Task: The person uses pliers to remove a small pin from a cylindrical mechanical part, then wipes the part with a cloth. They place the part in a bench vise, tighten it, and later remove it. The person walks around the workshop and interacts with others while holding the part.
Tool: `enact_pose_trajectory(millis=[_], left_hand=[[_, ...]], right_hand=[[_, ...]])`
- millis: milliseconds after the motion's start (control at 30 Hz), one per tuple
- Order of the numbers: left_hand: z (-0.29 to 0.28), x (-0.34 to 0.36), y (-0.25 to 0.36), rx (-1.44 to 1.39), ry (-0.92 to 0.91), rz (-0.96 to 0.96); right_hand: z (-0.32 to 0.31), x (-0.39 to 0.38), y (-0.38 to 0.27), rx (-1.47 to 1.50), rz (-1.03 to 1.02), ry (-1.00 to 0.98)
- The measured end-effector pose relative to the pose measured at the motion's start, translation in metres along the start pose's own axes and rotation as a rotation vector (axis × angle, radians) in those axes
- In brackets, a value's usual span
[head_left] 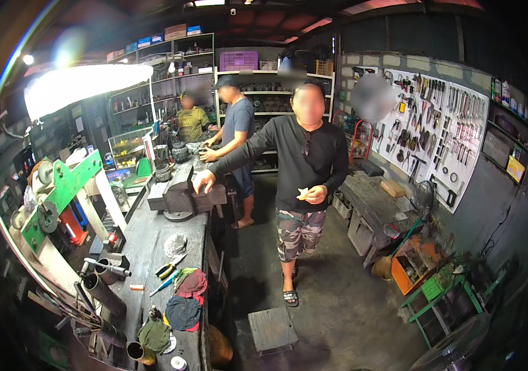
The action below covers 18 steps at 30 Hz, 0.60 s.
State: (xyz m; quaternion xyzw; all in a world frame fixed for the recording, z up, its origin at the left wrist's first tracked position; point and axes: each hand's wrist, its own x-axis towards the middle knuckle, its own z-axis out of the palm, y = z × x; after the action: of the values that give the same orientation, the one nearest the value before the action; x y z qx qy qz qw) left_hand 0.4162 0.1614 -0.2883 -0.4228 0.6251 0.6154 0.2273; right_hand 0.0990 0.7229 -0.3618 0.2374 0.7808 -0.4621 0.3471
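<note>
Neither my left hand nor my right hand shows in the head view. On the long workbench [143, 247] at the left sits a large metal bench vise [177, 196]. Nearer along the bench are a crumpled white bundle [175, 245], pliers with yellow and black handles [165, 270] and a blue-handled tool [165, 283]. Beside them lie a dull red cloth [191, 282], a dark blue-grey cloth [183, 313] and an olive cloth [154, 336]. A person in a black shirt [310, 164] stands in the aisle, one arm stretched over the vise, the other hand holding a small pale yellow piece.
Two more people [237, 117] are at the far end of the bench. A green and white frame [60, 191] rises at the left. A low metal-topped block [272, 329] lies on the floor. Tool pegboards [440, 117], a side table [372, 198] and a green stand [443, 303] line the right.
</note>
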Motion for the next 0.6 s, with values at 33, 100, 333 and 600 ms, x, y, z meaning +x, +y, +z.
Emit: enact_pose_trajectory(millis=[33, 100, 333, 600], left_hand=[[-0.002, 0.003, -0.001, 0.044, -0.067, 0.092], [-0.007, 0.009, -0.001, 0.209, -0.098, 0.311], [-0.023, 0.071, 0.059, 0.088, -0.126, -0.032], [-0.026, 0.127, 0.198, 0.144, 0.063, -0.021]], right_hand=[[0.006, -0.008, -0.010, 0.094, 0.007, 0.034], [0.017, -0.016, -0.025, -0.397, -0.412, 0.081], [0.034, -0.057, -0.062, 0.039, -0.148, 0.034], [0.027, -0.065, -0.106, 0.060, -0.111, 0.109]])
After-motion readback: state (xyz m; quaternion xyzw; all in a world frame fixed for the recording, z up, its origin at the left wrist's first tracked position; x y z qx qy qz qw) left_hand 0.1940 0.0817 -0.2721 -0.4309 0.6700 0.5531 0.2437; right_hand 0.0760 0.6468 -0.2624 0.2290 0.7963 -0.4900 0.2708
